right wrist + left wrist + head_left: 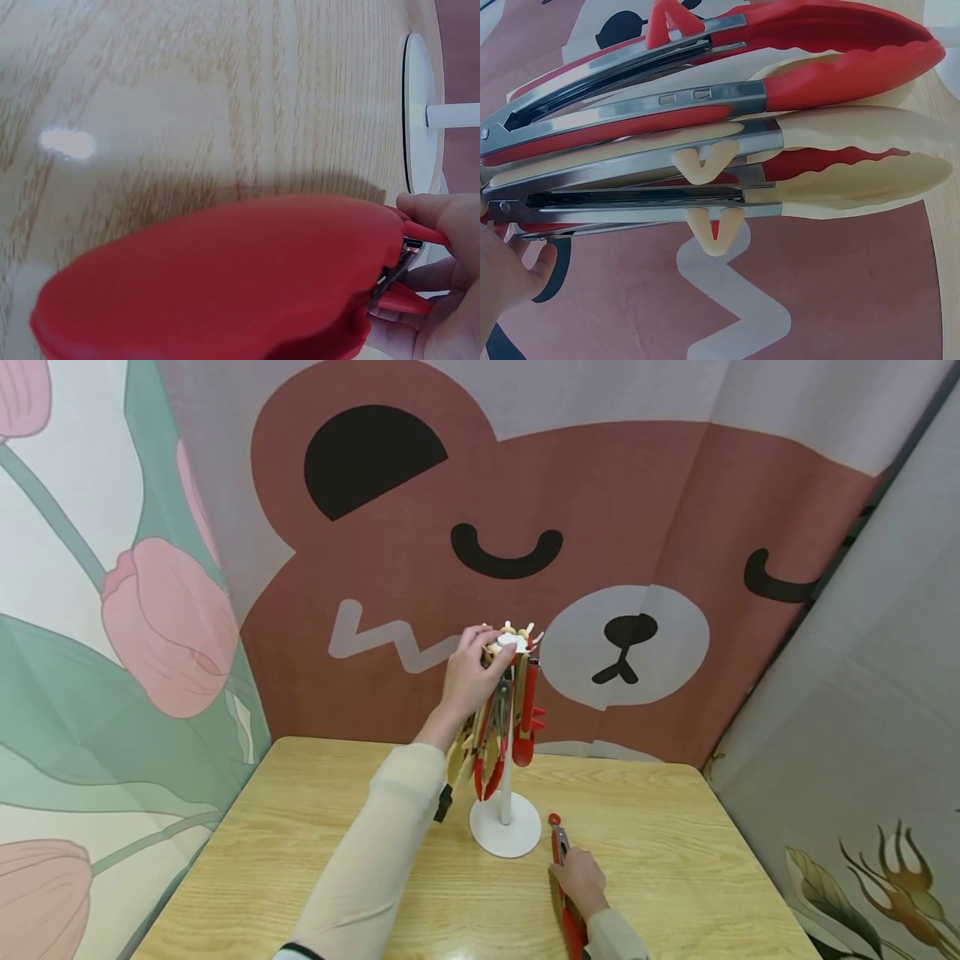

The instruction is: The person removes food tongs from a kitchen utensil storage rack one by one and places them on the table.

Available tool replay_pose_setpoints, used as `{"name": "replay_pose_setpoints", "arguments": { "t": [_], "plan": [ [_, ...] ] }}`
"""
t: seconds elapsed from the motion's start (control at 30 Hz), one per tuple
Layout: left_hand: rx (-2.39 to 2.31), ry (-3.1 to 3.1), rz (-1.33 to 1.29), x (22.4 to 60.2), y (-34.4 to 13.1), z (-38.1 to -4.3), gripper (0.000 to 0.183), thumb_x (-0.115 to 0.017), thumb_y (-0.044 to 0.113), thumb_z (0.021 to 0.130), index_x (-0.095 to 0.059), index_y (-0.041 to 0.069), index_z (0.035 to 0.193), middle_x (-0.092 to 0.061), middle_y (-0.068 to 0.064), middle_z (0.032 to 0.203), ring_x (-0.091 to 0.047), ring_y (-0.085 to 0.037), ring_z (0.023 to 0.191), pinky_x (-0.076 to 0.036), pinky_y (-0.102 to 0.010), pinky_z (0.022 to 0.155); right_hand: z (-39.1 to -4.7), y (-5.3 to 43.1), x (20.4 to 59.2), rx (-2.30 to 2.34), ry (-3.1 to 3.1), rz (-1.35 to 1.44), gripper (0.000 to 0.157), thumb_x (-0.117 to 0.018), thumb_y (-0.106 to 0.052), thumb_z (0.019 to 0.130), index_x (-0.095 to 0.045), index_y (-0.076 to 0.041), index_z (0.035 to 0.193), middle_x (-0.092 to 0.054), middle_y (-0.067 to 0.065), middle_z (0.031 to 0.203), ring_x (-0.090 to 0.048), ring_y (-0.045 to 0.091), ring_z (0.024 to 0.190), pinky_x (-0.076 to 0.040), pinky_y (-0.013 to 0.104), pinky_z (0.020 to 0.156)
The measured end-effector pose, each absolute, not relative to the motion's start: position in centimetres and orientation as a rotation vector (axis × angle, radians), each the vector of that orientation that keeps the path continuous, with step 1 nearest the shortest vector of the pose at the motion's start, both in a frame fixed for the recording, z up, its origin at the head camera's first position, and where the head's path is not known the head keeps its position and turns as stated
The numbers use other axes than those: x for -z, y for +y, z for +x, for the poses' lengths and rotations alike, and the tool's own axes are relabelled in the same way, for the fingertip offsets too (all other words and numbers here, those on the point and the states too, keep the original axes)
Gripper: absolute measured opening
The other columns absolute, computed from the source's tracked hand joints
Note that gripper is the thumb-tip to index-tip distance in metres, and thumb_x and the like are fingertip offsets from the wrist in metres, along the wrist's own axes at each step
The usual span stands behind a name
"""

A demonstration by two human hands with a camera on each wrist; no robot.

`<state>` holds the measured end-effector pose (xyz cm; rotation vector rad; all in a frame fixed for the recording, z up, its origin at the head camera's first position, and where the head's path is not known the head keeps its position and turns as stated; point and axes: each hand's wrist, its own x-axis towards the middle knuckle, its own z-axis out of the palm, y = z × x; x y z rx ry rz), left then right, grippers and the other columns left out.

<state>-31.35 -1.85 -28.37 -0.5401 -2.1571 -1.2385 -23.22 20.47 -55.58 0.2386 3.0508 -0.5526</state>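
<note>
My left hand [472,675] is at the top of a white hanging rack [506,814], fingers bent over the hooked top and thumb on its near side. From this top hang several kitchen tongs; in the left wrist view there are tongs with red heads [855,75] and others with cream heads [870,184], pointing down along the pole. Low over the table, right of the round base, my right hand [582,878] grips red-and-metal tongs [572,935] by the middle. Their red head [225,270] is large in the right wrist view, nearest the camera.
The wooden table [660,843] has rounded far corners. A curtain with a bear print [600,510] hangs behind it, with a flowered curtain [165,627] on the left and a pale one [862,710] on the right.
</note>
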Motion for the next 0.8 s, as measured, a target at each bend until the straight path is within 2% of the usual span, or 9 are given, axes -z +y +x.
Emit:
{"name": "replay_pose_setpoints", "arguments": {
  "t": [0.8],
  "plan": [
    [1.234,-2.158,-0.544,28.49,-1.99,-31.67,0.042,-0.052,0.036,0.089,-0.058,0.004,0.115,-0.043,-0.008,0.123,-0.045,-0.021,0.109,-0.037,-0.034,0.091,-23.61,20.24,55.87,0.497,3.062,0.219,0.032,-0.065,-0.025,0.077,-0.046,-0.007,0.059,-0.046,0.005,0.058,-0.046,0.017,0.049,-0.037,0.030,0.043]
  ]
}}
